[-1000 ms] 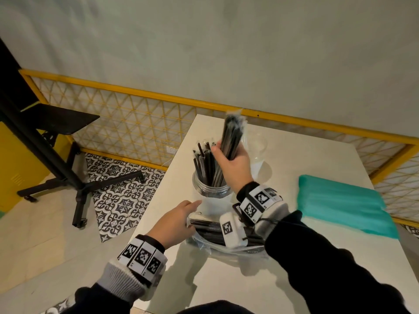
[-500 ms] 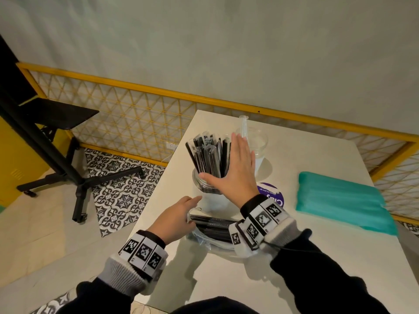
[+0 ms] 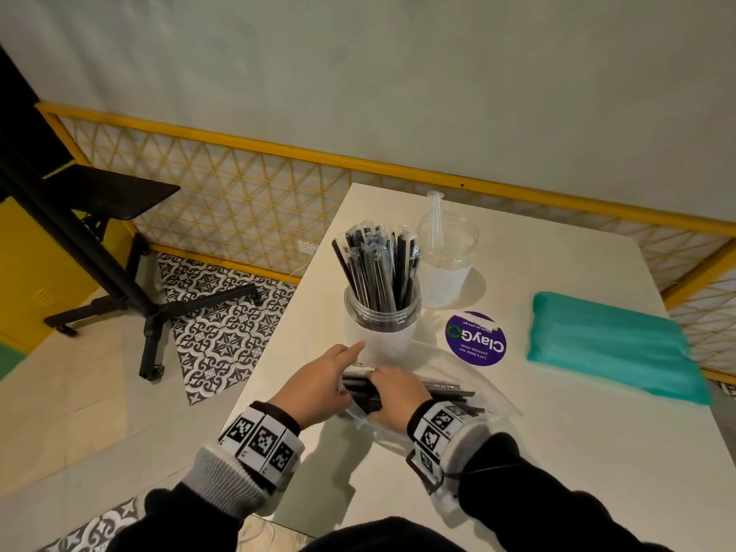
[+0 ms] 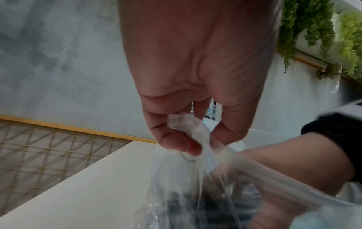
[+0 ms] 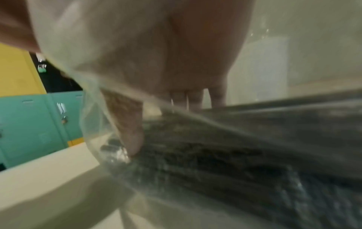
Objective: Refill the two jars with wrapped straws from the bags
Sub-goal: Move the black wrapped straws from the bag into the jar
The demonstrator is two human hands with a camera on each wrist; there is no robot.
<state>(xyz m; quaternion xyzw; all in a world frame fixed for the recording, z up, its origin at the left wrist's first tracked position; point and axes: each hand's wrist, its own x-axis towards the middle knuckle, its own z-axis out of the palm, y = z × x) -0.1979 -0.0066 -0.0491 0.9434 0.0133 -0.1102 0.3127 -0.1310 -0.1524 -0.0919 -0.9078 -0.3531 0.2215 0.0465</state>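
The person's left hand (image 3: 316, 386) pinches the mouth edge of the clear plastic bag of black wrapped straws (image 3: 434, 396), which lies on the white bench (image 3: 557, 452) just in front of the nearer clear plastic jar (image 3: 381, 312); the left wrist view shows thumb and forefinger closed on a fold of the film. The right hand (image 3: 394, 396) reaches into the bag's mouth, fingers curved down over the straws. The right wrist view shows the thumb touching the straw ends through blurred film, but whether this grip has closed on a bundle cannot be told.

The straws in the bag lie flat, their long axis running across the bench from the left hand out to the person's right. The right hand sits at their near-left ends, so it is the hand placed to draw them out, while the left holds the bag open.

The nearer jar stands upright just beyond both hands, already crowded with black wrapped straws. The farther clear jar (image 3: 446, 253) behind it holds only one clear straw. A sealed bag of teal straws (image 3: 609, 348) lies well to the right, beside a round purple sticker (image 3: 476, 338).
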